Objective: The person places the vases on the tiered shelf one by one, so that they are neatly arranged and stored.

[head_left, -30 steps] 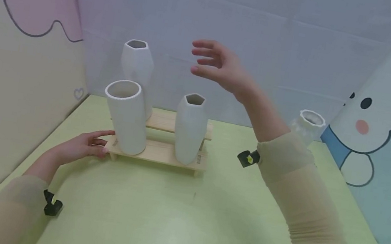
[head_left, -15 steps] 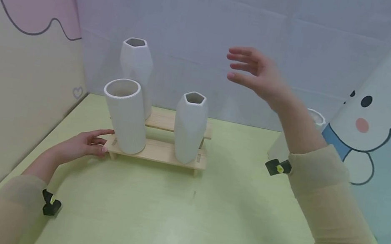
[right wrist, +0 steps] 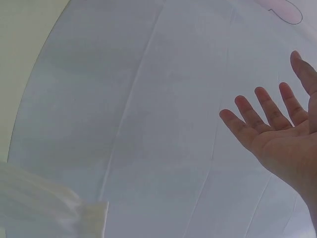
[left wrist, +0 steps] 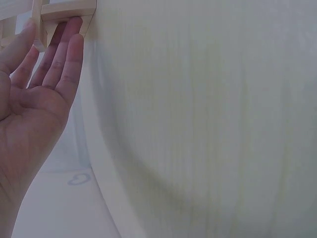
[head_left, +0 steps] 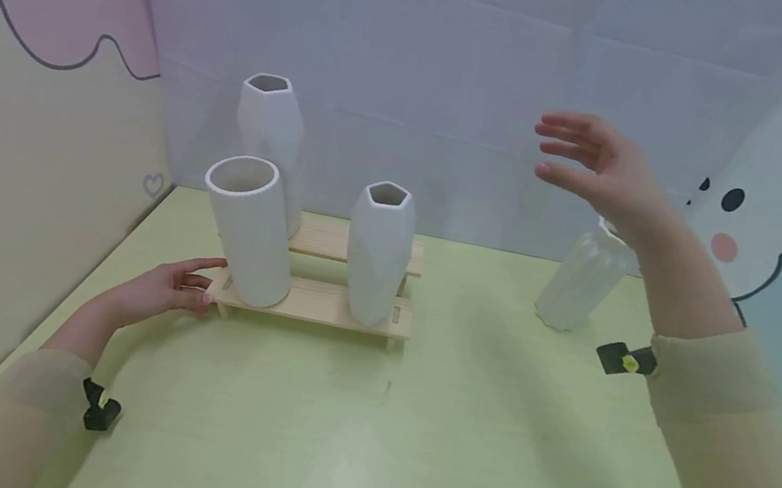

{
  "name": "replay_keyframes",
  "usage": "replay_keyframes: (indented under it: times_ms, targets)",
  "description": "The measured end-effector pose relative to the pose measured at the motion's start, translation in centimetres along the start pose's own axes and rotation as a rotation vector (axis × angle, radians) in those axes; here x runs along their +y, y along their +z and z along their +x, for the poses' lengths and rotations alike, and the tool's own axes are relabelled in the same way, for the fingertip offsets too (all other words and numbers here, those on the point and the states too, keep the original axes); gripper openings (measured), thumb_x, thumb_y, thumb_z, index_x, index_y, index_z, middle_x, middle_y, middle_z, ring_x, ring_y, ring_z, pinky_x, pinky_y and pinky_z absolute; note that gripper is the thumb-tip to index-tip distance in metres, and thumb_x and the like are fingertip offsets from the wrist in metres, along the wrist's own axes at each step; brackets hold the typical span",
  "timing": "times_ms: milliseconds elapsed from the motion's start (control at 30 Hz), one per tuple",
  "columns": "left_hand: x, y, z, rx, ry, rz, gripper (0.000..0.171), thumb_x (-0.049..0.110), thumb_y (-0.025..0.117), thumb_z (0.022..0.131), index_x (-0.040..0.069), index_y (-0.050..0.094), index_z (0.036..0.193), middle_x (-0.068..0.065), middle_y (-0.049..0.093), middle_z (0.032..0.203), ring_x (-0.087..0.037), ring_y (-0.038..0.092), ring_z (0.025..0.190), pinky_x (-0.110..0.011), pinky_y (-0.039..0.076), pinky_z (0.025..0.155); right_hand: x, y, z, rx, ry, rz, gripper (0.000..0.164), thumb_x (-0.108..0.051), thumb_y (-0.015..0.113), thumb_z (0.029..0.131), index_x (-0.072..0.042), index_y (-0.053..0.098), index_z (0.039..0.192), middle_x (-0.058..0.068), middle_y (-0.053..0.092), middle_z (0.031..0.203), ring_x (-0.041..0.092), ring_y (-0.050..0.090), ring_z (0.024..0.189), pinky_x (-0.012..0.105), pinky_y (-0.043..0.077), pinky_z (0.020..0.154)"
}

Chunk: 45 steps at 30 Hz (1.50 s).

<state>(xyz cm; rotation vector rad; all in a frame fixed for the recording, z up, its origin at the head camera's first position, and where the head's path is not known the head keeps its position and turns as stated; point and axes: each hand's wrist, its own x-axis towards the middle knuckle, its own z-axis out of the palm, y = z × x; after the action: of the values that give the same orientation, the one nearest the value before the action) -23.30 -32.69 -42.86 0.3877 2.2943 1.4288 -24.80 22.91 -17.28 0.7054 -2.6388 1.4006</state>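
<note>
My left hand (head_left: 159,294) touches the left end of a two-tier wooden stand (head_left: 327,315). In the left wrist view its fingertips reach the underside of the wood (left wrist: 69,11), fingers nearly straight. On the stand's lower tier are a white cylindrical vase (head_left: 252,232) and a white faceted vase (head_left: 378,259). A taller faceted vase (head_left: 273,121) stands on the upper tier, partly hidden by the cylinder. My right hand (head_left: 604,162) is raised at the right, fingers spread and holding nothing. Just below its wrist stands a white ribbed vase (head_left: 578,280), its rim partly covered by the forearm.
Everything rests on a pale green table (head_left: 302,433) with a fabric backdrop (head_left: 448,67) behind it. Walls with cartoon drawings border the left and right sides. A piece of the ribbed vase (right wrist: 44,210) shows low in the right wrist view.
My right hand has travelled rightward from above the stand to above the ribbed vase, which now shows more of its body. My left hand stays at the stand, and the vases have not moved.
</note>
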Motion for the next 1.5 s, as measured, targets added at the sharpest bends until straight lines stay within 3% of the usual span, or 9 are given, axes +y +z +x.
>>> replay_keyframes:
  times_ms: [233,300,533,600,700,733,833,1267,1500]
  targets:
    - [0.3,0.1,-0.1,-0.003,0.011,0.000,0.072,0.019,0.064,0.091,0.016,0.024,0.150,-0.024,0.049,0.133,-0.019,0.061,0.107,-0.026,0.051,0.086,2.1,-1.4,-2.1,0.026,0.055,-0.134,0.057,-0.022,0.065,0.090,-0.022,0.040,0.142,-0.003,0.044,0.143,0.018,0.044,0.129,0.016,0.043,0.093]
    - [0.3,0.1,-0.1,-0.006,0.011,0.000,0.072,0.020,0.064,0.091,0.016,0.023,0.150,-0.025,0.048,0.134,-0.019,0.061,0.108,-0.026,0.051,0.086,3.0,-1.7,-2.8,0.040,0.084,-0.154,0.058,-0.024,0.064,0.091,-0.023,0.039,0.143,-0.003,0.043,0.145,0.017,0.042,0.131,0.020,0.042,0.097]
    - [0.2,-0.1,-0.1,-0.001,-0.020,0.006,0.073,0.023,0.065,0.090,0.021,0.024,0.150,-0.022,0.049,0.134,-0.019,0.061,0.108,-0.026,0.051,0.087,5.9,-3.1,-4.9,0.126,0.211,-0.130,0.060,-0.029,0.064,0.090,-0.030,0.037,0.144,-0.006,0.037,0.149,0.015,0.035,0.136,0.009,0.042,0.085]
    - [0.2,-0.1,-0.1,0.000,-0.014,0.002,0.073,0.021,0.064,0.090,0.020,0.024,0.150,-0.022,0.049,0.134,-0.020,0.061,0.108,-0.027,0.051,0.087,6.7,-3.4,-5.5,0.154,0.234,-0.117,0.060,-0.029,0.064,0.091,-0.032,0.036,0.144,-0.006,0.035,0.150,0.015,0.033,0.137,0.015,0.040,0.096]
    - [0.2,-0.2,-0.1,-0.001,-0.002,0.001,0.072,0.019,0.064,0.091,0.017,0.023,0.150,-0.023,0.049,0.133,-0.021,0.061,0.108,-0.027,0.052,0.086,7.9,-3.7,-6.1,0.203,0.266,-0.121,0.061,-0.032,0.062,0.091,-0.033,0.034,0.145,-0.008,0.033,0.151,0.013,0.029,0.139,0.036,0.030,0.111]
    - [0.2,-0.1,-0.1,-0.001,0.001,0.000,0.072,0.019,0.064,0.091,0.017,0.023,0.150,-0.024,0.049,0.133,-0.021,0.061,0.108,-0.028,0.052,0.086,8.3,-3.8,-6.2,0.220,0.281,-0.117,0.061,-0.034,0.062,0.091,-0.034,0.033,0.145,-0.009,0.031,0.152,0.013,0.028,0.140,0.045,0.026,0.113]
    - [0.4,-0.1,-0.1,-0.003,0.006,0.004,0.072,0.018,0.064,0.091,0.015,0.023,0.150,-0.025,0.049,0.133,-0.021,0.061,0.108,-0.028,0.052,0.086,9.5,-4.0,-6.6,0.277,0.305,-0.116,0.062,-0.037,0.060,0.091,-0.035,0.030,0.146,-0.010,0.028,0.153,0.013,0.025,0.141,0.053,0.021,0.112]
    - [0.7,0.0,-0.4,0.003,-0.025,0.015,0.072,0.021,0.064,0.091,0.020,0.023,0.150,-0.021,0.048,0.135,-0.018,0.061,0.108,-0.026,0.050,0.087,14.4,-4.1,-7.7,0.478,0.343,0.021,0.063,-0.030,0.062,0.091,-0.028,0.032,0.146,-0.007,0.032,0.152,0.011,0.031,0.138,0.039,0.022,0.115]
    - [1.0,0.2,-0.5,0.004,-0.029,0.031,0.073,0.024,0.064,0.090,0.020,0.024,0.150,-0.022,0.049,0.135,-0.020,0.060,0.110,-0.025,0.049,0.087,16.5,-3.6,-7.5,0.526,0.382,0.181,0.068,-0.026,0.067,0.087,-0.029,0.032,0.146,-0.005,0.029,0.153,0.015,0.028,0.140,0.035,0.022,0.115]
